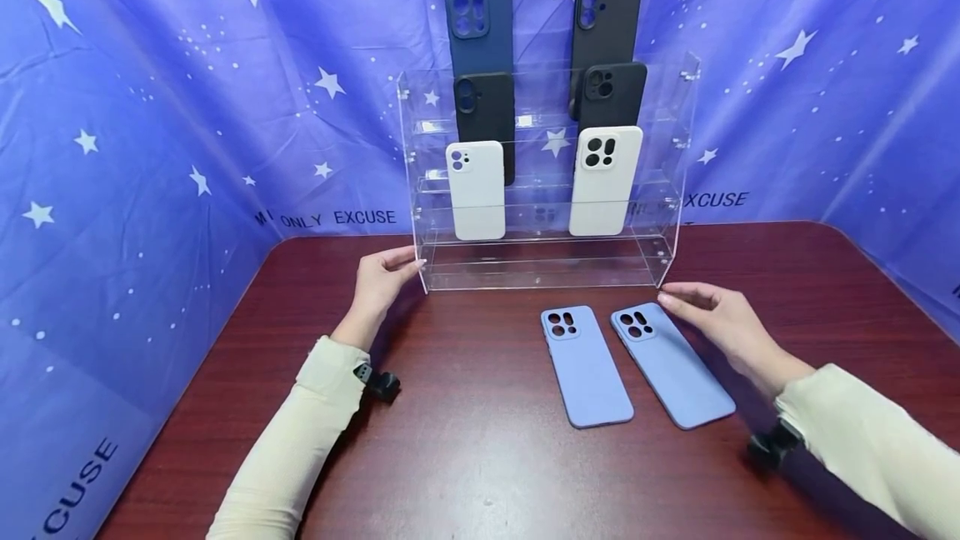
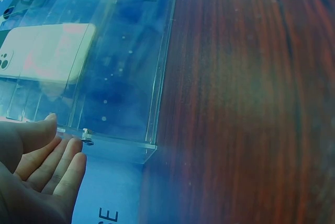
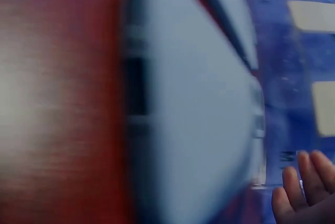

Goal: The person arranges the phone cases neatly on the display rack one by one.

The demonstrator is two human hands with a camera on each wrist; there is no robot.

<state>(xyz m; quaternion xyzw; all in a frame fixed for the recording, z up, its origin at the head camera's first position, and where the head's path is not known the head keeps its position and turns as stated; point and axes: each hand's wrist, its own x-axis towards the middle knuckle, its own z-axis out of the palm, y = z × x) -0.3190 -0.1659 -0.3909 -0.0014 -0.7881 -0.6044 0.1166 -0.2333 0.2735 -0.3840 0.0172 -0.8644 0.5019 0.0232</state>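
Observation:
A clear acrylic tiered display stand [image 1: 551,275] stands at the back of the table and holds several phone cases. My left hand [image 1: 384,277] is at the stand's lower left side; in the left wrist view its fingers [image 2: 67,177] are nearly straight by the side panel. Close to the front right corner is my right hand [image 1: 720,323], its fingers extended and holding nothing. Left of that hand, a light blue phone case [image 1: 678,377] lies on the table. A second light blue phone case [image 1: 592,377] lies beside it, apart.
On the stand's lower tier are two white cases [image 1: 478,207] [image 1: 606,198]. Higher up stand black cases [image 1: 487,115] [image 1: 615,102] [image 1: 611,36] and a dark blue case [image 1: 482,52]. A starry blue curtain [image 1: 172,107] surrounds the dark red wooden table [image 1: 465,440].

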